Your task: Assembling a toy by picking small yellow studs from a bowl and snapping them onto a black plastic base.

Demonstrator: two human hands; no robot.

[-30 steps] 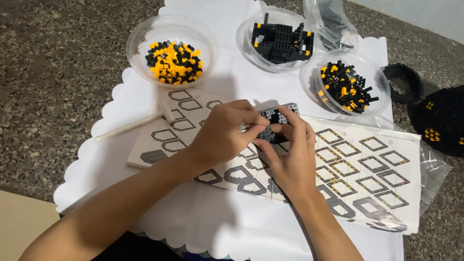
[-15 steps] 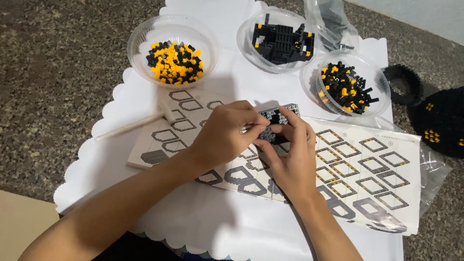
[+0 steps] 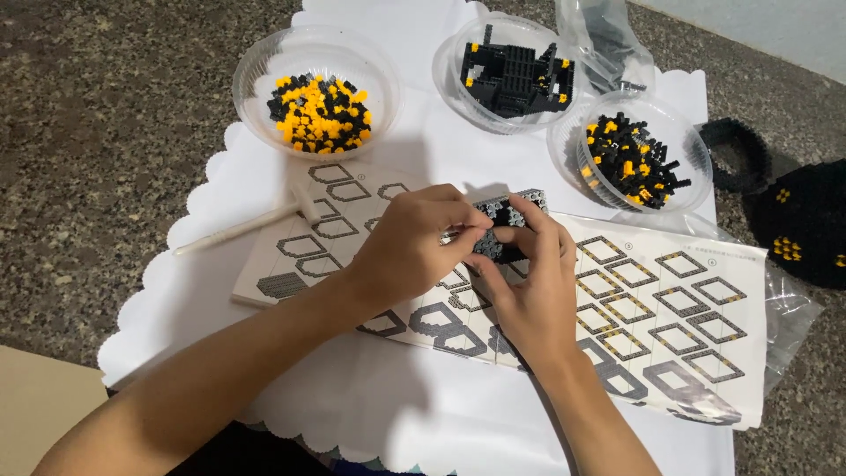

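Grey brick block (image 3: 509, 214) between both hands, bowls (image 3: 317, 66) beyond.

Three clear round plastic bowls (image 3: 317, 53) of small bricks, one printed paper instruction sheet (image 3: 670, 300), one white plastic stick tool (image 3: 238, 229), two hands (image 3: 414, 247).

Both hands (image 3: 476, 264) pinch a black brick assembly (image 3: 507, 220) over the instruction sheet (image 3: 670, 308).

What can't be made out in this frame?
- Head view: most of the grey block piece, covered by the left hand and right hand.
- Instruction sheet middle, hidden under both hands.
- Black built object, cut off by the right edge.
- Bits in the bowl, too small to tell shapes.
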